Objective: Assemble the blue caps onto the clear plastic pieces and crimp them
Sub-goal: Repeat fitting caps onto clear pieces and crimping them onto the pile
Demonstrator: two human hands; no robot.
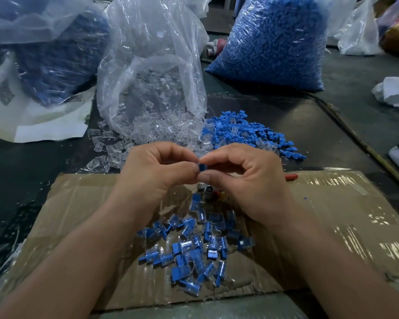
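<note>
A: Step in hand?

B: Seemingly the seating of one cap. Left hand (157, 171) and right hand (247, 180) meeting fingertip to fingertip at centre frame, both pinching a single blue cap (202, 167) between thumb and forefinger. Any clear piece around it hidden by the fingers; cannot tell.

A: Supplies?

B: Clear plastic pieces (106, 155) spilling from a crinkled see-through bag (152, 77), upper centre, onto the dark counter (286, 116). Just right of them, a heap of loose blue caps (247, 132). At upper right, a tall film-wrapped sack of blue parts (274, 42).

A: Finished ones?

B: Probably the scatter of joined pieces (194, 245) at lower centre, between the wrists, lying on tape-glossed cardboard (332, 215): blue inserts inside clear sleeves.

A: Next move?

B: At a guess, pushing the cap squarely home, squeezing to crimp, then dropping it onto the scatter. Calls for careful alignment and firm thumb pressure; small, slick, hard plastic, likely to slip or pop sideways.

A: Shapes and textures?

B: Caps matte, with a flat squarish head and a ribbed stem. Clear pieces glossy, short and rounded like stubby tubes, hard to separate by eye in the pile
</note>
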